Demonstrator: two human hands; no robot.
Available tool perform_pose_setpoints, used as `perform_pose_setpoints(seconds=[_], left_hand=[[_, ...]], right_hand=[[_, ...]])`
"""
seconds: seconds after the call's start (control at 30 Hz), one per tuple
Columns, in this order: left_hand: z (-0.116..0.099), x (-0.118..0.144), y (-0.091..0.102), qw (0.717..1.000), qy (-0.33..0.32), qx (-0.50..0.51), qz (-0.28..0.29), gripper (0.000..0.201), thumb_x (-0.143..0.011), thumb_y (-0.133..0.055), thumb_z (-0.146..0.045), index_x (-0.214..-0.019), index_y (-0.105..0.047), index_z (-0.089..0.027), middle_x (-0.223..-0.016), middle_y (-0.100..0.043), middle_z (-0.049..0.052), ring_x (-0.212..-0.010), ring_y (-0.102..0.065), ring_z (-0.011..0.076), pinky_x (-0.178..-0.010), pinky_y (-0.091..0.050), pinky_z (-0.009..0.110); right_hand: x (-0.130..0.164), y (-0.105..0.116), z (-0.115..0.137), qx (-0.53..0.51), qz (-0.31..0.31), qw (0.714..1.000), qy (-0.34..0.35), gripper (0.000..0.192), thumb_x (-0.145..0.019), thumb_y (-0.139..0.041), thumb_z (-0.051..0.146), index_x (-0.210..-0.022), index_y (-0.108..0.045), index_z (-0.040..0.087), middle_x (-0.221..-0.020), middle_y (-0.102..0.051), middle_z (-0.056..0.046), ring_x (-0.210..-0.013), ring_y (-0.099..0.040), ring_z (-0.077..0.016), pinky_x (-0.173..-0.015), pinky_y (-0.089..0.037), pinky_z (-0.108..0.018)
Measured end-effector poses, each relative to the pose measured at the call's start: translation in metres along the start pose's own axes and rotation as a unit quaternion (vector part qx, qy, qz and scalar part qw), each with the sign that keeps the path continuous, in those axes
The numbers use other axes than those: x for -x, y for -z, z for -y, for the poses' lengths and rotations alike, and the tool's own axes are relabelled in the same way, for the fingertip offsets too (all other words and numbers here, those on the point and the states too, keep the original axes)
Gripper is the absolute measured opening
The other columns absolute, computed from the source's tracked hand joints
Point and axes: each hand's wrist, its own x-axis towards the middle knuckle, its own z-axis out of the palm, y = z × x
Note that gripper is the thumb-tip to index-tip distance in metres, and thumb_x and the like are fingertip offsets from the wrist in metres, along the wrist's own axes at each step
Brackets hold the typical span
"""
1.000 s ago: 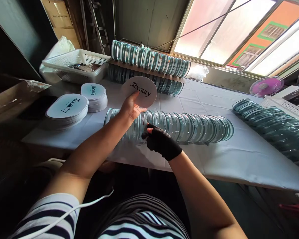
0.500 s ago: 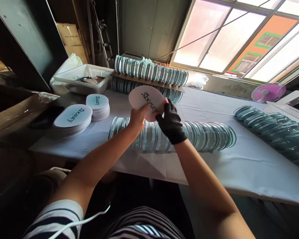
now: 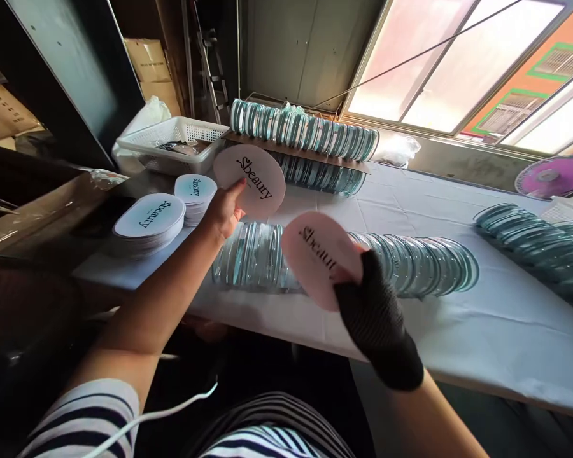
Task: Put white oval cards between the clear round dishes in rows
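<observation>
- The round card in your right hand is the closest one to you. It floats above the near edge of the table, just in front of the long row of glass discs.
- Your right hand has a black glove on. It pinches this card at the card's 4 o'clock edge, thumb on the front.
- The card looks thin and light, and it may bend a little. I think a soft pinch at the rim is enough. Keep your fingers off the black letters.
- Your left hand is bare. It holds a second round card at about 7 o'clock on its rim, thumb on the front. This card is up at 11 o'clock from the first one, and the two cards do not touch.
- The glass discs stand on edge, leaning on each other. They look hard, smooth and easy to break, so I think a bump could tip the row.
- At 10 o'clock lie two stacks of cards.
- Farther back sit a white basket and a second row of discs on a strip of cardboard.
</observation>
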Motion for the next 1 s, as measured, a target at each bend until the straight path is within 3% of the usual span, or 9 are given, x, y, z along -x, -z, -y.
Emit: perform_pose_setpoints(seconds=[0.1,0.23,0.4,0.53,0.67,0.77,1.0], left_hand=[[0.007,-0.004,0.008,0.998,0.052,-0.018,-0.004,0.032,-0.086,-0.062,-0.03,-0.118,-0.062,-0.024,-0.118,-0.07,0.007,-0.116,-0.061,0.0251,-0.098,-0.049,0.046],[0.026,0.003,-0.008,0.998,0.06,-0.018,-0.019,0.024,-0.09,-0.058,-0.031,-0.112,-0.063,-0.023,-0.122,-0.067,0.008,-0.12,-0.059,0.0251,-0.103,-0.045,0.047],[0.049,0.014,-0.035,0.998,0.032,0.014,-0.043,0.022,-0.09,-0.059,-0.029,-0.108,-0.063,-0.019,-0.122,-0.066,0.01,-0.125,-0.055,0.0244,-0.105,-0.044,0.041],[0.06,0.017,-0.045,0.995,0.054,0.061,-0.055,0.023,-0.091,-0.057,-0.029,-0.112,-0.063,-0.022,-0.13,-0.062,0.006,-0.129,-0.052,0.0201,-0.109,-0.041,0.036],[0.066,0.018,-0.048,0.992,0.075,0.073,-0.068,0.026,-0.091,-0.058,-0.033,-0.116,-0.063,-0.026,-0.133,-0.061,0.002,-0.132,-0.049,0.0178,-0.113,-0.037,0.034],[0.068,0.02,-0.049,0.99,0.079,0.085,-0.077,0.026,-0.09,-0.06,-0.034,-0.115,-0.065,-0.026,-0.134,-0.06,0.002,-0.134,-0.047,0.0182,-0.113,-0.036,0.033],[0.06,0.023,-0.052,0.986,0.088,0.116,-0.086,0.03,-0.092,-0.057,-0.027,-0.121,-0.063,-0.026,-0.132,-0.063,0.003,-0.131,-0.051,0.0156,-0.112,-0.037,0.032]], right_hand=[[0.031,-0.008,0.021,0.072,0.144,0.987,-0.011,0.057,-0.086,-0.043,0.028,-0.144,-0.043,0.025,-0.096,-0.072,-0.009,-0.069,-0.067,-0.022,-0.059,-0.051,-0.032],[0.022,-0.044,0.038,0.161,0.216,0.963,-0.016,0.066,-0.087,-0.046,0.026,-0.151,-0.03,0.027,-0.086,-0.072,-0.007,-0.062,-0.067,-0.0204,-0.061,-0.049,-0.03],[-0.008,-0.075,0.025,0.177,0.199,0.964,0.011,0.05,-0.094,-0.043,0.03,-0.143,-0.038,0.022,-0.081,-0.071,-0.007,-0.07,-0.069,-0.0224,-0.063,-0.046,-0.029],[-0.002,-0.071,-0.004,0.129,0.085,0.988,-0.022,0.038,-0.096,-0.041,0.044,-0.12,-0.053,0.018,-0.078,-0.07,-0.006,-0.068,-0.067,-0.0214,-0.058,-0.039,-0.026],[0.008,-0.069,-0.025,0.074,0.011,0.997,-0.031,0.023,-0.095,-0.041,0.035,-0.095,-0.057,0.018,-0.087,-0.071,-0.007,-0.073,-0.066,-0.0181,-0.06,-0.038,-0.024],[0.003,-0.073,-0.028,0.066,0.021,0.997,-0.027,0.018,-0.093,-0.045,0.031,-0.091,-0.058,0.018,-0.084,-0.071,-0.007,-0.073,-0.065,-0.0168,-0.062,-0.037,-0.024],[-0.002,-0.073,-0.026,0.108,0.116,0.987,-0.025,0.015,-0.093,-0.049,0.027,-0.096,-0.062,0.02,-0.083,-0.071,-0.003,-0.074,-0.066,-0.0153,-0.061,-0.034,-0.023]])
